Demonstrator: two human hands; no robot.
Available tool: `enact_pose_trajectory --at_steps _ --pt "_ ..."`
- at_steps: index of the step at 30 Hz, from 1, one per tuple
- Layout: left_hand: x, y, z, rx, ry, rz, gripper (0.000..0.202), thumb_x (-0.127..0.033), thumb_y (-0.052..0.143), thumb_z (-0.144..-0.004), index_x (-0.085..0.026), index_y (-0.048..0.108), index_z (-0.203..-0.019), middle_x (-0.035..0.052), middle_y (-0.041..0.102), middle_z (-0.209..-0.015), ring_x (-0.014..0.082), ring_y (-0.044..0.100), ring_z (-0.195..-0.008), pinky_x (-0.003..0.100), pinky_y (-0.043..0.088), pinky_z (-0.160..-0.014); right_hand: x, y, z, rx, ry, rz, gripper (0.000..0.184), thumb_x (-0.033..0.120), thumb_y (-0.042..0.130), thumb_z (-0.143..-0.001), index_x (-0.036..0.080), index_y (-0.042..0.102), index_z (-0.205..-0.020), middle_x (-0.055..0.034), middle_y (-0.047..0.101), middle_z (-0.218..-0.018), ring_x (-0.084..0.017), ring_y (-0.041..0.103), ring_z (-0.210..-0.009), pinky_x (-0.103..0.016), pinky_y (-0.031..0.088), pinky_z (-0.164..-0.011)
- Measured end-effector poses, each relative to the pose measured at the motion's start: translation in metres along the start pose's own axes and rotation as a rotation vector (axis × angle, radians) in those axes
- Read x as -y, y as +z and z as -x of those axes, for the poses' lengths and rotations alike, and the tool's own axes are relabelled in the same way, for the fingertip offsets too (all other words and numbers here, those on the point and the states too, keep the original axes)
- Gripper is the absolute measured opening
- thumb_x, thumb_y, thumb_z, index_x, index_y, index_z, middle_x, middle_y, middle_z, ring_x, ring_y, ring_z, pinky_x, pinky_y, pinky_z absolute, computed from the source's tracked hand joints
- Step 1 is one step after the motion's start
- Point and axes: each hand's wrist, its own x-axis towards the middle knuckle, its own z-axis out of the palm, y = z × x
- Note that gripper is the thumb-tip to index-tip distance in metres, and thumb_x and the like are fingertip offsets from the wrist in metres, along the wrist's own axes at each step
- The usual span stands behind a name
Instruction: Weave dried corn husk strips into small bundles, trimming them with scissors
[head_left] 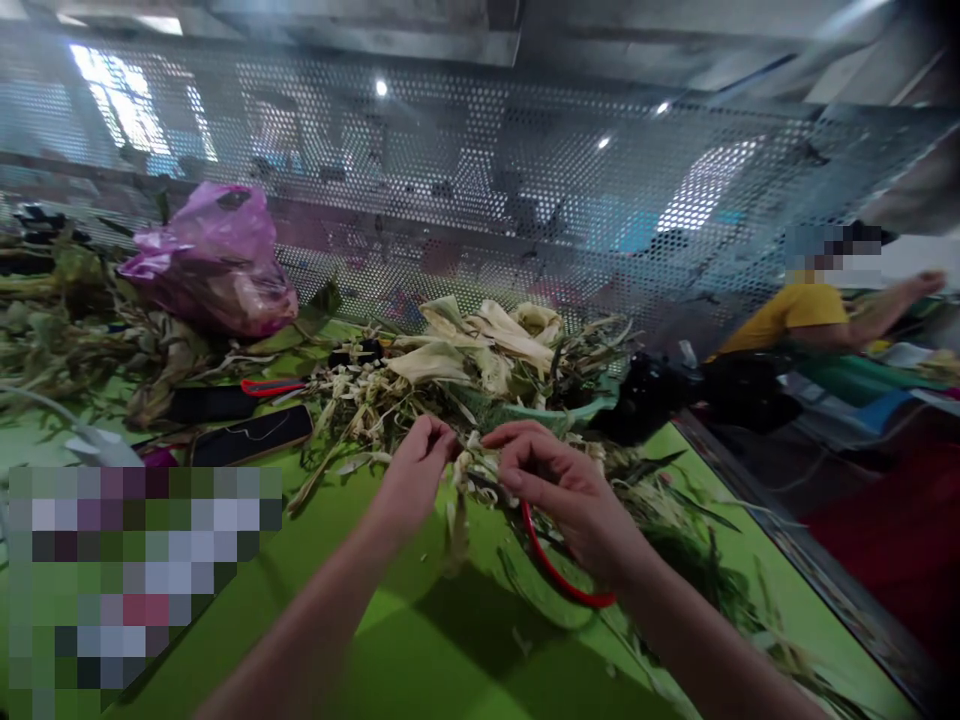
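My left hand (pixel 416 470) is closed in a pinch at the edge of a small bundle of dried, twisted plant husk (pixel 466 462). A blurred pale strip dangles below the bundle. On its other side, my right hand (pixel 559 485) has curled fingers, with the index fingertip close to the bundle. A red loop handle of scissors (pixel 551 570) shows beneath the right hand, seemingly hooked on it, and a dark blade lies near the thumb. Just beyond both hands is a heap of pale dried husks (pixel 487 345) in a light green basin (pixel 574 412).
A pink plastic bag (pixel 217 265) sits back left among dried stalks. A red-handled cutter (pixel 271 386) and a dark phone-like slab (pixel 251 436) lie left. Leaf scraps (pixel 697 550) litter the green table (pixel 390 640). Behind stands a perforated metal screen (pixel 465 170). Far right, a person in a yellow shirt (pixel 787 315).
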Motion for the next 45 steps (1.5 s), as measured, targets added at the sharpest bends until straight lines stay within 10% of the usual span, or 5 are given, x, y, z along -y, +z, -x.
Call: enact_pose_trajectory --at_steps 8,20,30,45 --pt "-0.006 0.006 0.008 0.105 -0.031 0.210 0.017 -0.031 0.044 -0.089 -0.018 0.044 -0.076 -0.0032 0.042 -0.071 0.0100 0.038 -0.066 0.020 0.033 -0.061 -0.003 0.010 0.006 0.056 0.113 -0.392 0.009 0.023 0.063 -0.077 0.019 0.057 -0.073 -0.0057 0.060 -0.093 -0.015 0.052 -0.074 -0.026 0.042 -0.064" --pt "0.002 0.009 0.006 0.149 -0.052 0.201 0.016 -0.033 0.043 -0.088 -0.019 0.044 -0.080 -0.0039 0.040 -0.069 0.0099 0.037 -0.062 0.021 0.032 -0.057 -0.013 0.008 0.004 0.107 0.049 -0.303 0.007 0.023 0.061 -0.081 0.018 0.059 -0.076 -0.0032 0.057 -0.086 -0.014 0.049 -0.076 -0.026 0.039 -0.067" --pt "0.009 0.006 0.006 -0.001 0.283 -0.425 0.013 -0.025 0.036 -0.090 -0.021 0.044 -0.081 -0.0022 0.047 -0.069 0.0119 0.040 -0.061 0.026 0.027 -0.058 -0.016 0.010 0.004 0.071 0.085 -0.305 0.010 0.025 0.061 -0.082 0.018 0.056 -0.075 -0.0008 0.053 -0.076 -0.013 0.048 -0.072 -0.026 0.038 -0.067" --pt "0.017 0.010 0.003 -0.034 0.322 -0.385 0.010 -0.024 0.036 -0.090 -0.021 0.043 -0.083 -0.0013 0.049 -0.075 0.0122 0.043 -0.065 0.025 0.032 -0.061 -0.020 -0.003 -0.006 -0.078 0.158 -0.017 0.021 0.040 0.061 -0.080 0.019 0.056 -0.082 0.0020 0.052 -0.070 -0.012 0.048 -0.060 -0.025 0.038 -0.057"
